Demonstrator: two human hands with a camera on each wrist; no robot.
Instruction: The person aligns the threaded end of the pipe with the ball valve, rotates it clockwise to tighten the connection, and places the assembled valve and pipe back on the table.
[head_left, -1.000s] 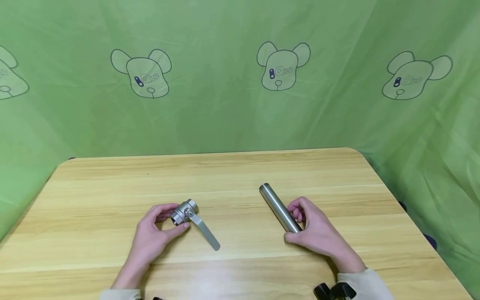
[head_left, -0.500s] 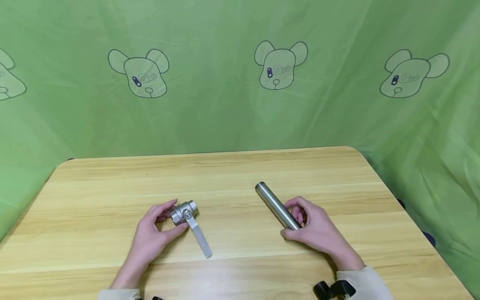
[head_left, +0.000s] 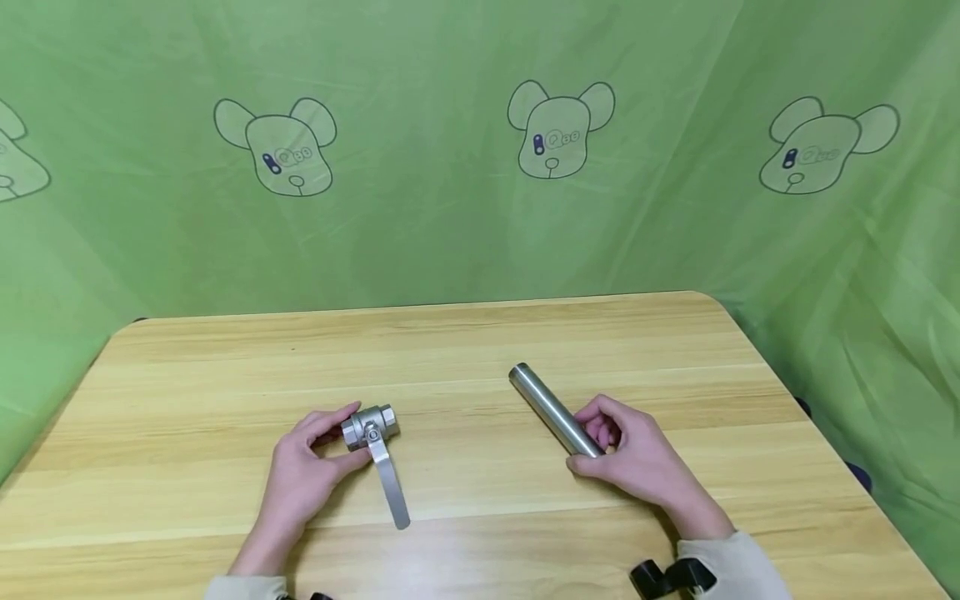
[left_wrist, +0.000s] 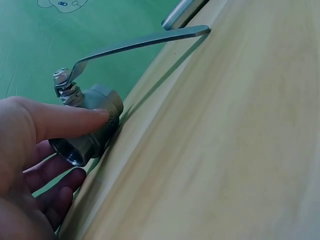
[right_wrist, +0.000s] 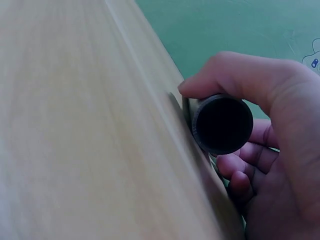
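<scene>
My left hand (head_left: 300,479) pinches a silver ball valve (head_left: 364,430) between thumb and fingers, left of the table's middle. The valve's long flat lever (head_left: 391,493) points toward the table's near edge. In the left wrist view, the thumb lies across the valve body (left_wrist: 112,102), below the lever (left_wrist: 135,46). To the right, my right hand (head_left: 641,462) grips the near end of a steel pipe (head_left: 551,407), which slants away to the far left. The right wrist view looks into the pipe's dark open end (right_wrist: 223,125), with the thumb over its top.
Both hands work over a wood-grain table (head_left: 465,350) with rounded far corners. Behind it and at the sides hangs a green cloth (head_left: 420,225) printed with bear heads. A black device (head_left: 671,577) sits at the right cuff.
The valve has turned in my left hand, and its lever has swung from pointing right toward the near edge. The pipe and right hand have barely shifted.
</scene>
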